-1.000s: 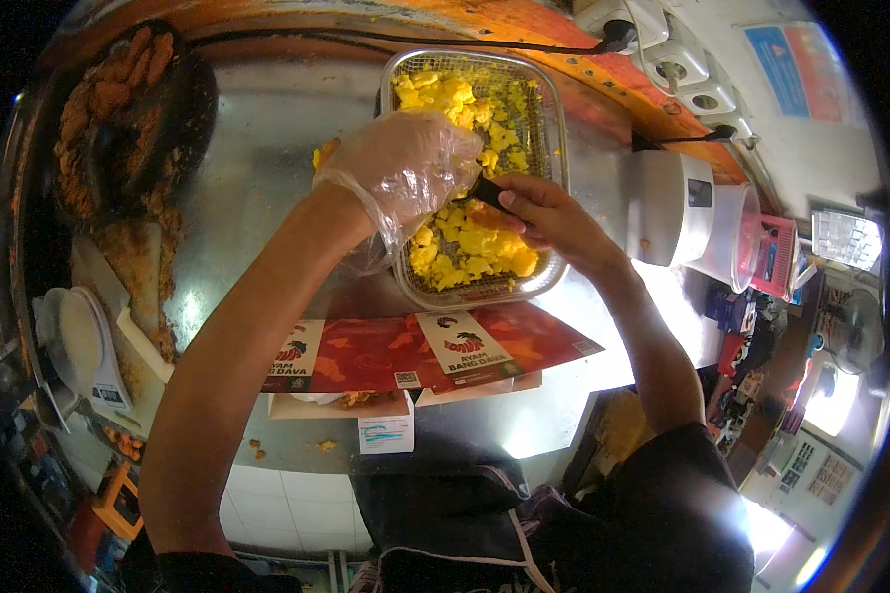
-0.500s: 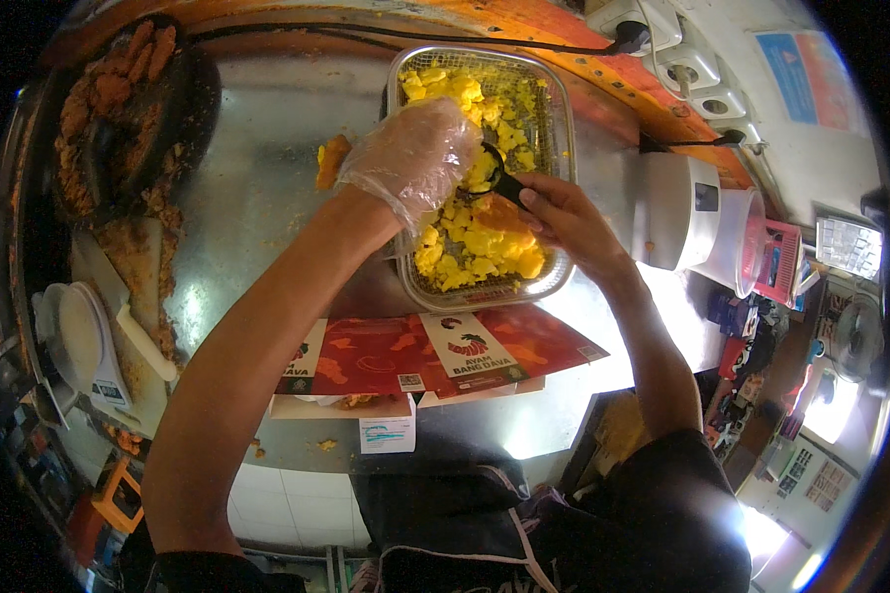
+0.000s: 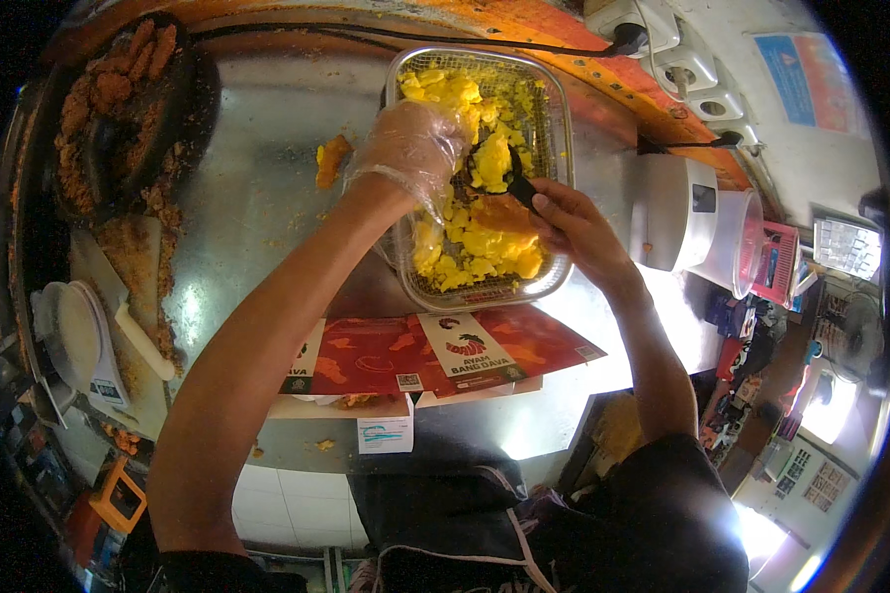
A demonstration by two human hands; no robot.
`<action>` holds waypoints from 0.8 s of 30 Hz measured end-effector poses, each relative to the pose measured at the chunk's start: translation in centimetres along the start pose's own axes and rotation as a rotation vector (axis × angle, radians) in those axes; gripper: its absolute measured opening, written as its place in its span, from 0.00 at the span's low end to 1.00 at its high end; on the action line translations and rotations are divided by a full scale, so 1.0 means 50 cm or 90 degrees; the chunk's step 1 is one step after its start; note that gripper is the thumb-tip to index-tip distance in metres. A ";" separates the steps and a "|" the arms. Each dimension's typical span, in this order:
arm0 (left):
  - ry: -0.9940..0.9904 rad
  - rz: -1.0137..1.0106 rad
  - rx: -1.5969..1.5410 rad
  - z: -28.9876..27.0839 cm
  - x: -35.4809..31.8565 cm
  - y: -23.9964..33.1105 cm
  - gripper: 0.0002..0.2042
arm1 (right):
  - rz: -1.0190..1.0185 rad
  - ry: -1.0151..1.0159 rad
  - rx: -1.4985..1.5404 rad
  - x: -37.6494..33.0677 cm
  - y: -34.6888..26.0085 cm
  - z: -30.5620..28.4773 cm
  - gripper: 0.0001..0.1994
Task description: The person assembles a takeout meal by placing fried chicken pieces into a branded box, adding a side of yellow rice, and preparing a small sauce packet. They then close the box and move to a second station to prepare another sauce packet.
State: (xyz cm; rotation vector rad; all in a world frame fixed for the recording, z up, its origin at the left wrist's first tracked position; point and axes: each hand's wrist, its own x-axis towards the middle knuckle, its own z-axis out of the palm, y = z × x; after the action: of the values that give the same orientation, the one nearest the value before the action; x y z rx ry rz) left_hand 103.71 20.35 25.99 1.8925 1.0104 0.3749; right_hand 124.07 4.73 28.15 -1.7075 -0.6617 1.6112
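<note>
Left hand [image 3: 410, 148], in a clear plastic glove, bent over the left side of a wire basket [image 3: 567, 133], fingers curled down toward yellow crumbly food [image 3: 485, 252]; fingertips hidden, so can't tell if they're pinching any. Right hand [image 3: 572, 229], bare, grips the handle of a black spoon [image 3: 522, 184] between thumb and fingers, bowl over the basket and loaded with a yellow lump. Orange-brown piece [image 3: 502, 212] lies in the basket near the right fingers. Basket sits on a metal counter [image 3: 257, 198], yellow food spread in it, mesh showing in places. Left of the glove, on the counter: a loose orange and yellow piece [image 3: 332, 161]. Near side: red printed boxes [image 3: 386, 341], white slip [image 3: 386, 435] hanging at their front edge. Far left: dark mortar [image 3: 200, 104] with reddish-brown food, chopping board [image 3: 155, 262] below it, pale-handled knife [image 3: 145, 342] on the board. White container [image 3: 674, 217] right of the basket.
</note>
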 end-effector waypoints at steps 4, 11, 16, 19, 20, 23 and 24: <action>-0.030 0.038 0.144 -0.014 -0.004 0.024 0.11 | -0.025 -0.009 0.000 -0.020 -0.012 -0.008 0.16; 0.070 0.269 0.072 -0.077 -0.029 0.100 0.14 | -0.054 -0.001 -0.008 -0.093 -0.061 -0.005 0.15; 0.145 0.112 -0.116 -0.121 -0.176 0.147 0.15 | -0.112 0.068 0.033 -0.210 -0.105 0.011 0.16; 0.285 -0.062 -0.358 -0.132 -0.408 0.187 0.16 | -0.150 0.103 0.039 -0.323 -0.108 0.025 0.13; 0.289 -0.107 -0.385 -0.127 -0.457 0.190 0.15 | -0.140 0.065 0.030 -0.359 -0.102 0.030 0.13; 0.215 -0.139 -0.223 -0.056 -0.567 0.162 0.12 | -0.044 0.022 0.068 -0.450 -0.048 0.062 0.14; 0.272 0.155 0.102 -0.008 -0.566 0.139 0.10 | 0.000 0.002 0.074 -0.467 -0.020 0.076 0.14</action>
State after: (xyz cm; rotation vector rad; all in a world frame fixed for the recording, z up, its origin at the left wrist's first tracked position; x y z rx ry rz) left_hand 89.48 -2.94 36.19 2.1378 1.1115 0.8937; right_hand 118.07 -11.88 43.90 -1.6253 -0.5562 1.6153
